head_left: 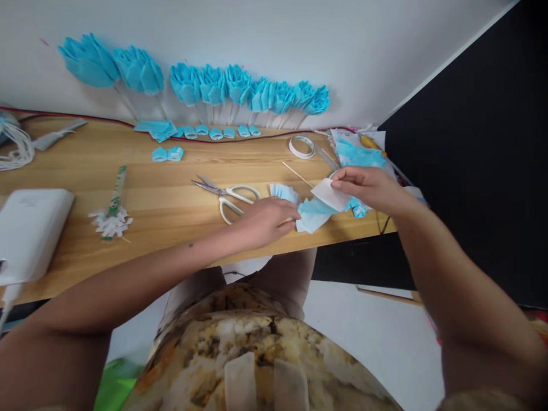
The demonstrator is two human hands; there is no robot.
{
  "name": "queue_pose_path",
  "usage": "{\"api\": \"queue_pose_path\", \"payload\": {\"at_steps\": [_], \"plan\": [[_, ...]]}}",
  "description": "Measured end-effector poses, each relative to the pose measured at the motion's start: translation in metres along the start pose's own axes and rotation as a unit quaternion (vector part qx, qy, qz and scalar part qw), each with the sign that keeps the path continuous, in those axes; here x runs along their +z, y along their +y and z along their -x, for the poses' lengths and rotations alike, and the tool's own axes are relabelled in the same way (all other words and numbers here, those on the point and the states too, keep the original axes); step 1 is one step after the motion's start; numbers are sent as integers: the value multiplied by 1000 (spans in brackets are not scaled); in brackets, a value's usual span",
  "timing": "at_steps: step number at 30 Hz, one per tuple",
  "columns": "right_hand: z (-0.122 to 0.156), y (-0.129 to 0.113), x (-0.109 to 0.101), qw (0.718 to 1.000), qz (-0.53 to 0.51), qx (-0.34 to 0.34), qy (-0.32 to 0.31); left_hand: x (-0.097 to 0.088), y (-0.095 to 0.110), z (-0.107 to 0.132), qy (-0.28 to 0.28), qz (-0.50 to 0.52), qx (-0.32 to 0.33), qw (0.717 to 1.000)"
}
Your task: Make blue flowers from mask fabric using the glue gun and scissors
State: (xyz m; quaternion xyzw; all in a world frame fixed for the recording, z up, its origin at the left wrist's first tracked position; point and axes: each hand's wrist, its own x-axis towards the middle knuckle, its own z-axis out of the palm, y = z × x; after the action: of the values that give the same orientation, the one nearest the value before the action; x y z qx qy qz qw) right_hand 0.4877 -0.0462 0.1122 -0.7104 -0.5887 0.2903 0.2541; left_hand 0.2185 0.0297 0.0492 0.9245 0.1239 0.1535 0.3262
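Observation:
My right hand (363, 184) pinches the upper edge of a white paper piece (330, 194), holding it just above the table. Under it lies a light blue paper piece (314, 216), and the fingertips of my left hand (272, 221) rest at its left edge; whether they grip it is hidden. A fringed blue-and-white piece (285, 193) sits just beyond my left hand. A thin wooden stick (297, 174) points toward the white paper. Scissors (226, 194) with white handles lie spread to the left of my left hand.
Blue paper flowers (226, 85) on sticks lean along the wall. Folded blue pieces (216, 133) line the table's back. A tape roll (302, 147) lies back right. At left are a white power bank (34, 228), white scraps (112, 222) and a green-patterned strip (119, 188).

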Motion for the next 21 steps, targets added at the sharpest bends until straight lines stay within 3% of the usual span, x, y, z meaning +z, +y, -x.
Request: {"api": "queue_pose_path", "payload": {"at_steps": [5,10,14,17,21], "plan": [[-21,-22,-1,995,-76,-51,29,-17,-17,6,97,90,-49,990],[-30,-25,0,996,26,-76,-30,-32,-21,16,114,110,-54,986],[-9,-17,3,977,156,-75,-126,-36,-25,25,108,120,-69,984],[17,-8,11,951,208,-128,-190,-34,-28,29,83,118,-61,988],[44,14,32,907,330,-203,-164,-32,-29,32,50,107,-34,992]]}}
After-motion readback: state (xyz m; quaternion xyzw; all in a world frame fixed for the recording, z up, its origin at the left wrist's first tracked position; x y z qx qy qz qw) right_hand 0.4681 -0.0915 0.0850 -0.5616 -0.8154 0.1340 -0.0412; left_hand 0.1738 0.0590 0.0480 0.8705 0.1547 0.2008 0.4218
